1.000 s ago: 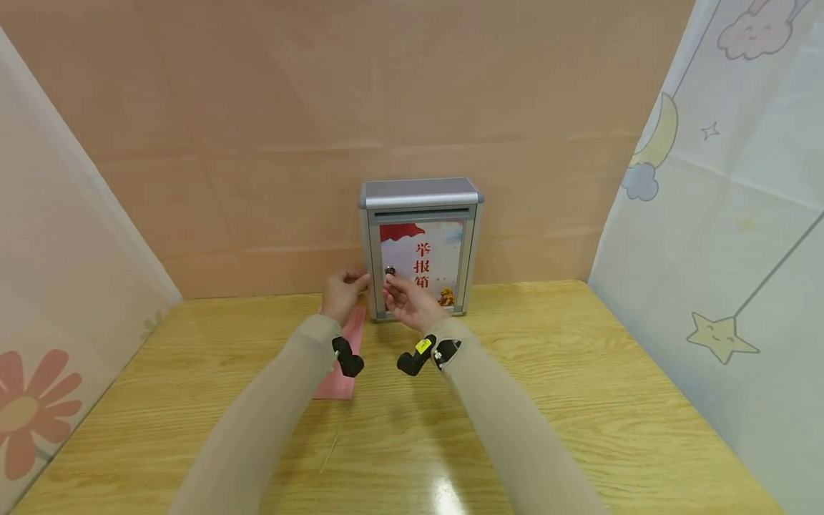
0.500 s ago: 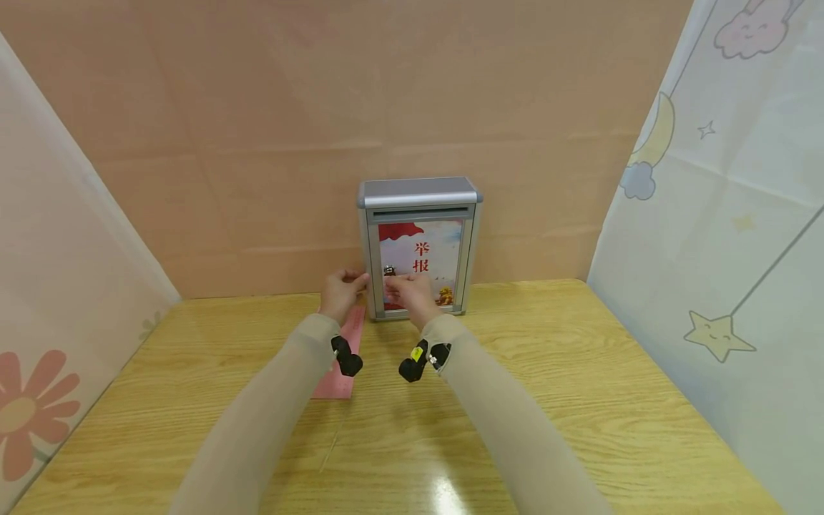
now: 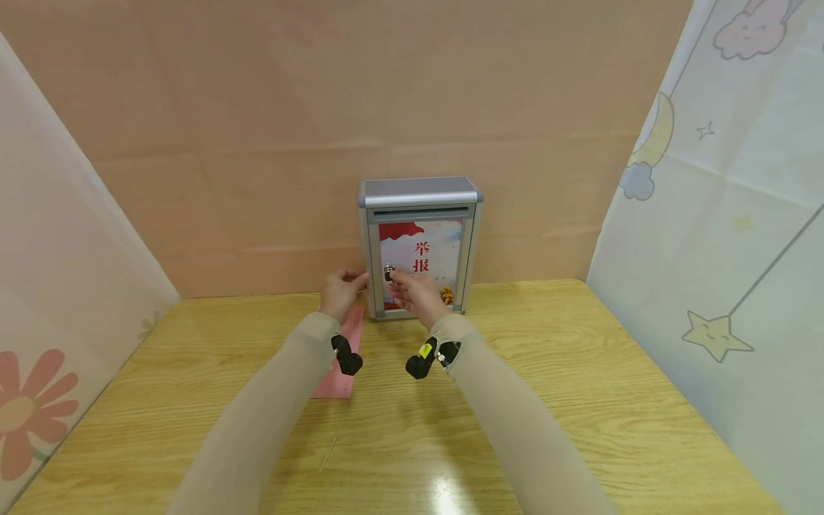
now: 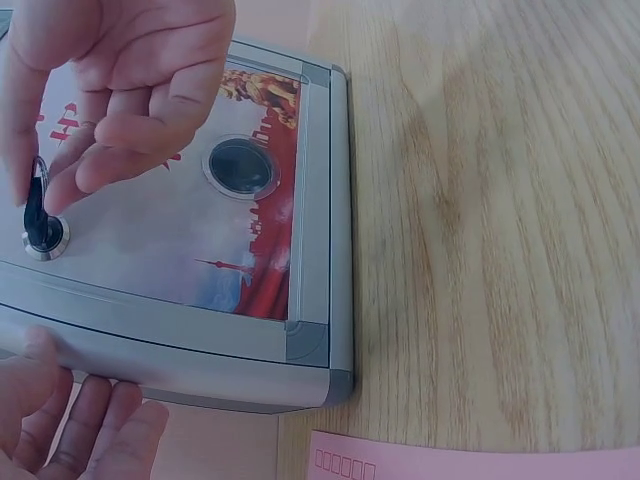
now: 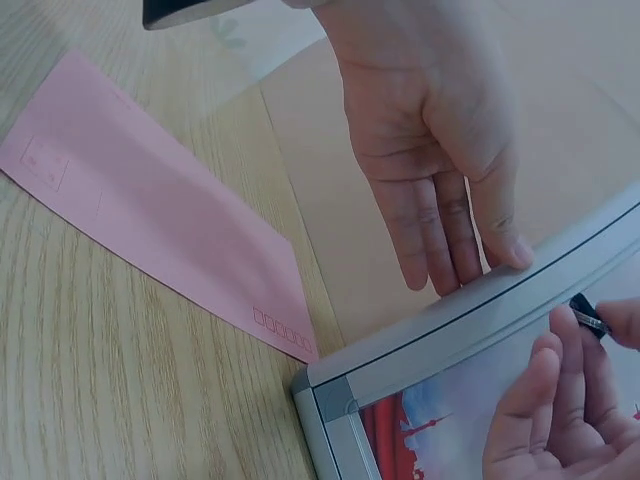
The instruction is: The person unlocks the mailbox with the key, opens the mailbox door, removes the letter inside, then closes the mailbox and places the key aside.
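A grey metal box (image 3: 418,192) with a slot and a printed front panel stands upright at the back of the table. My right hand (image 3: 417,295) is at the panel's left side, pinching a black-headed key (image 4: 36,215) between thumb and index finger. The key sits in the round lock (image 4: 47,243), and a metal ring hangs from its head. My left hand (image 3: 341,292) rests against the box's left side, its thumb on the edge and its fingers straight, as the right wrist view shows.
A pink envelope (image 5: 170,200) lies on the wooden table (image 3: 547,372) left of the box, partly under my left forearm in the head view. A peach cloth (image 3: 270,129) hangs close behind the box. Patterned white panels (image 3: 740,214) stand at both sides.
My right hand rolled over at the lock half a second ago and has turned back, fingers spread again, with the key in its pinch. The left hand and box stay put.
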A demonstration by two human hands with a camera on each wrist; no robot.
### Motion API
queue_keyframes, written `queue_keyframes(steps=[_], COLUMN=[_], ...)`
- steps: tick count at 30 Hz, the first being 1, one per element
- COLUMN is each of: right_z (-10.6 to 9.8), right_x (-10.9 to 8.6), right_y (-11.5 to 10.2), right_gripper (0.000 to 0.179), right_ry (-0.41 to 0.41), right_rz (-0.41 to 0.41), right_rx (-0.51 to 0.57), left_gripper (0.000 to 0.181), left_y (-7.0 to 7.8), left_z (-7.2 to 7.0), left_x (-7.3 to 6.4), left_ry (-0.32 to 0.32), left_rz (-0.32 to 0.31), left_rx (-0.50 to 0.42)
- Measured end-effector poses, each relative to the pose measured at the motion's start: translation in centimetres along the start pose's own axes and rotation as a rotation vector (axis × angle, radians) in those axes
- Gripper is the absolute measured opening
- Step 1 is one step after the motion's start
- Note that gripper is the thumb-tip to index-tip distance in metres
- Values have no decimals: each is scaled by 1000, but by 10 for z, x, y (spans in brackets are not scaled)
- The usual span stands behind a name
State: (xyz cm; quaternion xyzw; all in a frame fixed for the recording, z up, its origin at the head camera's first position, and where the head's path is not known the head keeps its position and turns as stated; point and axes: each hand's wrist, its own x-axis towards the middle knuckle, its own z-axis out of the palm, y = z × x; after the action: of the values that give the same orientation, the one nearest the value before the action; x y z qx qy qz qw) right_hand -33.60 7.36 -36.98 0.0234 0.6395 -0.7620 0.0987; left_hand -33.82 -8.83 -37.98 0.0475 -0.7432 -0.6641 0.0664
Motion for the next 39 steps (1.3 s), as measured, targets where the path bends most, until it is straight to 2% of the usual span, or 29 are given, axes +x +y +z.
queue_keyframes(steps=[3,9,14,19,26,34,39], right_z=[2,7,9,9,11,13,8], right_x=[-1,-3,-3,-3,-7,-10,-23], right_y=[1,2,6,8,7,9,5], right_gripper=[20,24,24,25,25,24,24], right_ry=[27,109,117,123,136,104,-11], right_rz=[-25,-108,-129,-163,-115,-112,-51], right_rx=[-30,-169,-159,-166,-134,-133,-170], left_gripper=[27,26,27,27,27,29,29], left_y=[0,-2,-5,-5,-3,-2,-1], left_z=[0,0,-1,-1,-2,-4,-5], left_x=[1,3,5,7,6,5,5], left_ry=[1,1,1,4,-5,-15,-8], left_rz=[-1,-13,-12,-10,-8,0,15], left_rx=[-1,-19,-26,10,12,26,8])
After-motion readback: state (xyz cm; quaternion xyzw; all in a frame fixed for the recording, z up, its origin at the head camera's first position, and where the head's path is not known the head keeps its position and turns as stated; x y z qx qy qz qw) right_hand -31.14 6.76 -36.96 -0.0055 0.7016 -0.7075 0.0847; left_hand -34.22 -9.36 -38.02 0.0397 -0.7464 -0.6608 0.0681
